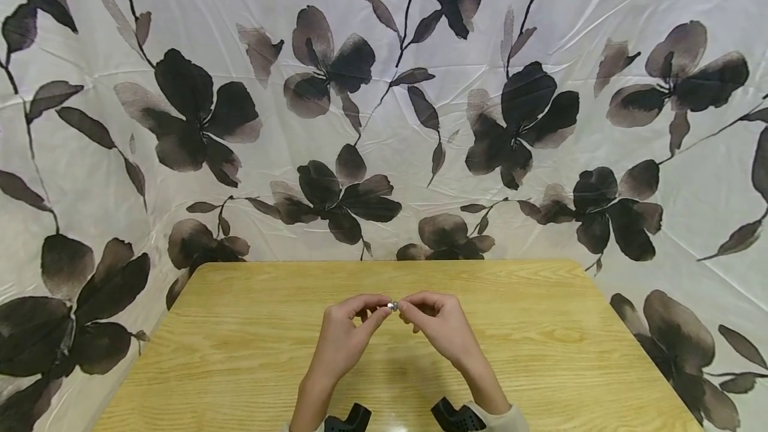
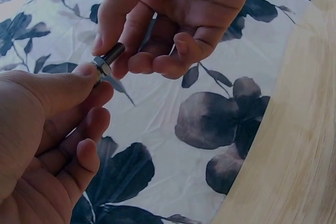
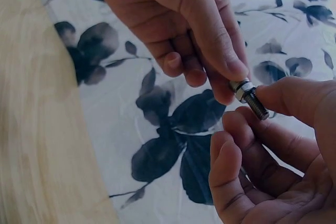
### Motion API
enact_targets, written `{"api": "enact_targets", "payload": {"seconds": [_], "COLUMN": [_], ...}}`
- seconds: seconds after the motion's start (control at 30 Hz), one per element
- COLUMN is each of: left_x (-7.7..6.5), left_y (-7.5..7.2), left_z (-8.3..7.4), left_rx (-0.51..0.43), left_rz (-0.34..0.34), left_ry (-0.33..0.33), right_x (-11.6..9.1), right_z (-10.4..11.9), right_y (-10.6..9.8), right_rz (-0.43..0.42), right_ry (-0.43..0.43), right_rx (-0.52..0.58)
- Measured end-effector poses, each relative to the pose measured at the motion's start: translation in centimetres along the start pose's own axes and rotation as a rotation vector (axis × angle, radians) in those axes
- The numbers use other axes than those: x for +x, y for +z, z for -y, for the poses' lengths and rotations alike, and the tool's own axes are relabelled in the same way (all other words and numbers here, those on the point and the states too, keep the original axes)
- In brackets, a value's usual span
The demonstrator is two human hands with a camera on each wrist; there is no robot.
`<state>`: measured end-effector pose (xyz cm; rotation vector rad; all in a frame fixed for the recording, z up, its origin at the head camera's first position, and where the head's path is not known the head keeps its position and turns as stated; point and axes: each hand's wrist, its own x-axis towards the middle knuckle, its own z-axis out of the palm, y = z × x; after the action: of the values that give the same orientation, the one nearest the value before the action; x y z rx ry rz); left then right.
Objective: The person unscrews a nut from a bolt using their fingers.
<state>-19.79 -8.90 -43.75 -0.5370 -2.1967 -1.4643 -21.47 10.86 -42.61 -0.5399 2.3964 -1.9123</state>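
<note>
A small metal bolt (image 3: 257,106) with a hex nut (image 3: 243,91) on its thread is held between both hands above the table. My left hand (image 1: 345,339) pinches the head end of the bolt between thumb and forefinger, hiding the head. From the other side my right hand (image 1: 447,329) has its thumb and forefinger at the nut, pinching it. In the left wrist view the bare threaded end of the bolt (image 2: 114,52) sticks out past the nut (image 2: 101,66) toward the right palm. The other fingers of both hands are loosely curled.
Below the hands lies a light wood-grain table (image 1: 240,352). A white cloth with dark flower prints (image 1: 420,152) hangs behind the table and along its sides. Black wrist devices (image 1: 459,415) sit near the cuffs at the table's near side.
</note>
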Motion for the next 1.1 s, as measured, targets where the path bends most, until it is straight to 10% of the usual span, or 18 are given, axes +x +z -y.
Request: {"api": "enact_targets", "payload": {"seconds": [1.1], "left_x": [-0.07], "left_y": [-0.03], "left_z": [-0.11], "left_rx": [0.019], "left_rz": [0.007], "left_ry": [0.001], "right_x": [-0.18], "right_z": [0.31], "right_y": [0.44], "right_rz": [0.001], "right_ry": [-0.117], "right_rx": [0.033]}}
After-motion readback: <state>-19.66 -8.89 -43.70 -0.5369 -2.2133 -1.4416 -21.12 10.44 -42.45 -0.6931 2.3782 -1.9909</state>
